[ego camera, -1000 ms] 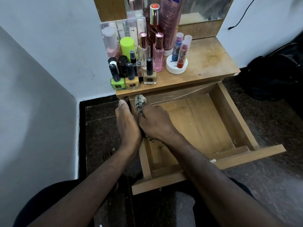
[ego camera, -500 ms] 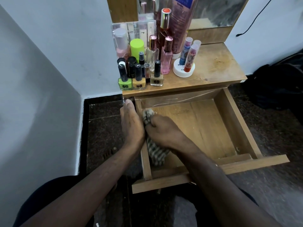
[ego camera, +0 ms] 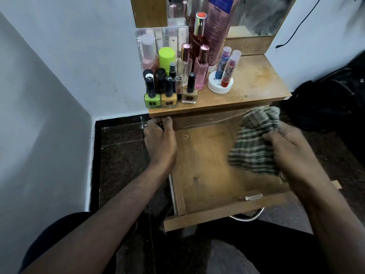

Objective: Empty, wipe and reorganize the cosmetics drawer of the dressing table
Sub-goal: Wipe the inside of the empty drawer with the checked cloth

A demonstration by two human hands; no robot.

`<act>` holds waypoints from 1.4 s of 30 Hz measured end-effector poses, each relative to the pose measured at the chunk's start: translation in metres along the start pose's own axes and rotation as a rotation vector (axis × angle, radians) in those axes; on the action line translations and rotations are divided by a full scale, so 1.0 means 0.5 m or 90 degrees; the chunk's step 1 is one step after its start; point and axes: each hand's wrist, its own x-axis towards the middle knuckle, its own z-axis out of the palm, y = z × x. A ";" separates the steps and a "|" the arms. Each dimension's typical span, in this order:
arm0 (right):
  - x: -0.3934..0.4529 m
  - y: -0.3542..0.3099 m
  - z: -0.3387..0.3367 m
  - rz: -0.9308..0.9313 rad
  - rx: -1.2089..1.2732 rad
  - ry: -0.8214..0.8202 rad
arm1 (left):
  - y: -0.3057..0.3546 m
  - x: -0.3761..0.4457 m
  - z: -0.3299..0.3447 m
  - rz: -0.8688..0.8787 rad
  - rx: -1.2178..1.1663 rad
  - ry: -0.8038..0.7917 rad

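The wooden drawer (ego camera: 205, 175) of the dressing table stands pulled out, with nothing lying on its bare floor. My left hand (ego camera: 160, 143) grips the drawer's left wall near the back corner. My right hand (ego camera: 290, 147) holds a bunched striped cloth (ego camera: 254, 139) against the drawer's right side, hiding that wall. On the tabletop (ego camera: 254, 80) stand nail polish bottles (ego camera: 168, 95), perfume bottles (ego camera: 201, 70), a green-capped bottle (ego camera: 166, 57) and lip balms on a white jar (ego camera: 220, 85).
A clear acrylic organiser (ego camera: 162, 40) and a mirror (ego camera: 256, 14) rise at the back of the table. White walls close in on the left. A black bag (ego camera: 331, 99) lies on the dark floor to the right. A metal handle (ego camera: 248, 216) hangs under the drawer front.
My right hand has carried the cloth from the drawer's left wall across to its right side. My left hand has shifted up to the back left corner.
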 end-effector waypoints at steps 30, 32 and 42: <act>0.162 0.069 0.112 -0.171 -0.750 -0.497 | -0.002 -0.024 -0.007 0.139 0.180 0.028; 0.180 0.084 0.061 -0.115 -0.775 -0.472 | -0.004 -0.026 -0.007 0.145 0.174 0.024; 0.059 0.055 0.122 -0.028 -0.673 -0.027 | -0.002 -0.024 -0.010 0.127 0.148 0.019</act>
